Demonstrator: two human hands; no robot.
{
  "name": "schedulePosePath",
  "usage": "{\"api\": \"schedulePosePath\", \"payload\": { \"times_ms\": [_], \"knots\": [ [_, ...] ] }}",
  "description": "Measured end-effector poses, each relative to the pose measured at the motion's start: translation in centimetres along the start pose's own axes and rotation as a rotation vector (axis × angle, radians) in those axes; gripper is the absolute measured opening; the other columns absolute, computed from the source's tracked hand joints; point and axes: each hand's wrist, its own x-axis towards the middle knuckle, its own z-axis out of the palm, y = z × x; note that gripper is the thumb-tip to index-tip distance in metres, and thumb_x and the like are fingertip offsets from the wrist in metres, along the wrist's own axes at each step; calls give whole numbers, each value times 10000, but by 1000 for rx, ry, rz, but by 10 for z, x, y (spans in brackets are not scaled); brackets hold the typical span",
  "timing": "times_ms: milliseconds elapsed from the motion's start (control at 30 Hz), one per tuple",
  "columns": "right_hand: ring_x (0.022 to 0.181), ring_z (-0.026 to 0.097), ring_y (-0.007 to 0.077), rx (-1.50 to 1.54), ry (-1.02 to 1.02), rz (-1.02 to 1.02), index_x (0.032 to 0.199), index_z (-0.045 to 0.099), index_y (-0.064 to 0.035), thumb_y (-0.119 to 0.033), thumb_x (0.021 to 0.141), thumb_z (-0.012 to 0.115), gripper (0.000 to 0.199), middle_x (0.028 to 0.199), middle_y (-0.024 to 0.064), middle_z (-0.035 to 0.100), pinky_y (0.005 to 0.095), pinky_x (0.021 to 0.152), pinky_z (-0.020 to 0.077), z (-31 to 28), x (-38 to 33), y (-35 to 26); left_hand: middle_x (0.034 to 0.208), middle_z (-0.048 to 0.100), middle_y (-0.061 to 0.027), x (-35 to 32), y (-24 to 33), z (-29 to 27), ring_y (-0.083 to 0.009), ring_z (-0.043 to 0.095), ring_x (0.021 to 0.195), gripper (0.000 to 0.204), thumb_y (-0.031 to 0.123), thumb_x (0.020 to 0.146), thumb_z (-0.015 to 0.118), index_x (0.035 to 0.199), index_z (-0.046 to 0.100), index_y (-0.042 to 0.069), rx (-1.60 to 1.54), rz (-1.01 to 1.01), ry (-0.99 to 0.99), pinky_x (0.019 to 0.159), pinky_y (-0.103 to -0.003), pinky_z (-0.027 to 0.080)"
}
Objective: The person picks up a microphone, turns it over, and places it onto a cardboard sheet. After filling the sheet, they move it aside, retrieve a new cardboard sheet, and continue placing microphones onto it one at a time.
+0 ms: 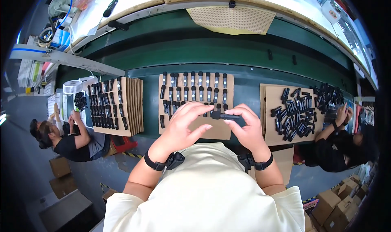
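1. Landmark: the flat brown cardboard sheet (195, 128) on the green conveyor belt (203, 52), straight ahead of me. All places below are given from it.
2. Thing in hand: a small slim black plastic stick-shaped part (225, 116), held level just above the near edge of the sheet, right of its middle.
3. My right hand (247, 128) pinches the part's right end between thumb and fingertips; the other fingers are curled in.
4. My left hand (185, 124) is half spread, fingers fanned over the sheet's near middle, its fingertips at the part's left end. Whether it actually grips there I cannot tell.
5. Rows of matching small black parts (191, 89) sit upright in lines across the far half of the sheet, well apart from my palms.
6. Handling, my judgement: light, rigid, hard plastic, smooth so a bit slippery, not fragile. One end looks slightly thicker; too small to be sure.
7. Where to hold, my judgement: a two-finger pinch at either end, or on the long flat sides mid-body. No squeeze force needed.
8. Left of the sheet: a stack of cardboard sheets (122, 105) loaded with the same parts, and a co-worker in a black shirt (71, 144).
9. Right of the sheet: a loose heap of black parts (299, 109) on another cardboard piece, and a second co-worker's hand (341, 114) at it.
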Motion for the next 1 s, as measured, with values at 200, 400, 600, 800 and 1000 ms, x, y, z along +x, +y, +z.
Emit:
{"api": "schedulePosePath", "payload": {
  "times_ms": [200,400,600,800,1000],
  "knots": [
    [801,598,234,-60,24,-116,955,669,-42,38,730,720,244,867,86,626,321,722,474,29,-16,-31,1002,673,-119,-22,-11,-15,-302,635,943,310,96,797,731,1089,646,38,-30,136,-102,884,-394,483],
    [805,599,250,-183,13,-302,978,659,-36,52,695,725,304,890,91,639,328,725,469,48,-21,-46,1020,690,-125,-42,-8,-34,-274,645,979,311,52,767,731,1066,654,17,-233,-2,-130,953,-395,476],
    [786,596,263,-148,66,-292,1003,628,-25,30,682,740,345,901,103,650,345,733,463,65,-20,-59,985,683,-121,-50,-13,-42,-280,643,956,294,21,740,729,1022,647,4,-190,174,-45,968,-419,472],
    [781,594,265,-185,57,-358,979,615,-29,32,674,745,337,896,108,649,353,738,463,72,-18,-63,964,673,-117,-54,-14,-48,-287,642,929,304,-2,717,734,1007,642,-1,-107,262,-2,977,-434,468],
    [789,591,265,-156,53,-355,951,635,-45,12,683,756,299,900,98,643,353,696,449,78,-16,-62,941,661,-121,-55,-8,-49,-303,624,888,319,34,706,756,1003,643,20,-135,243,59,838,-398,479]
  ]
}}
